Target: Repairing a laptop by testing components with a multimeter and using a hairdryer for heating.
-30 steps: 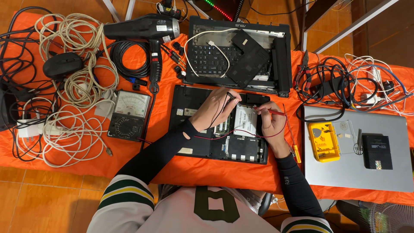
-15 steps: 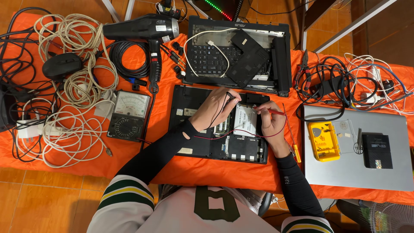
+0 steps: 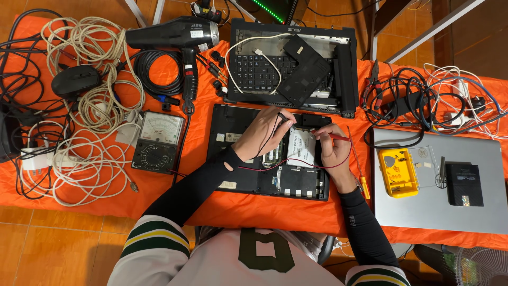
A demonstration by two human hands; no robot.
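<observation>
An opened black laptop base (image 3: 227, 159) lies on the orange cloth in front of me, its inner boards and a silver drive showing. My left hand (image 3: 262, 135) pinches a black test probe (image 3: 282, 117) with its tip down on the laptop's insides. My right hand (image 3: 332, 151) grips a red test probe (image 3: 336, 137), tip pointing left onto the same area. Thin red and black leads run from the probes across the laptop to an analog multimeter (image 3: 157, 142) at the left.
Behind it sits a second dismantled laptop (image 3: 344, 69) with its keyboard exposed. A black hair dryer (image 3: 177, 37), a mouse (image 3: 75, 80) and tangled cables (image 3: 79, 132) fill the left. At right lie a closed silver laptop (image 3: 423, 206), a yellow case (image 3: 397, 172) and more wires (image 3: 434, 98).
</observation>
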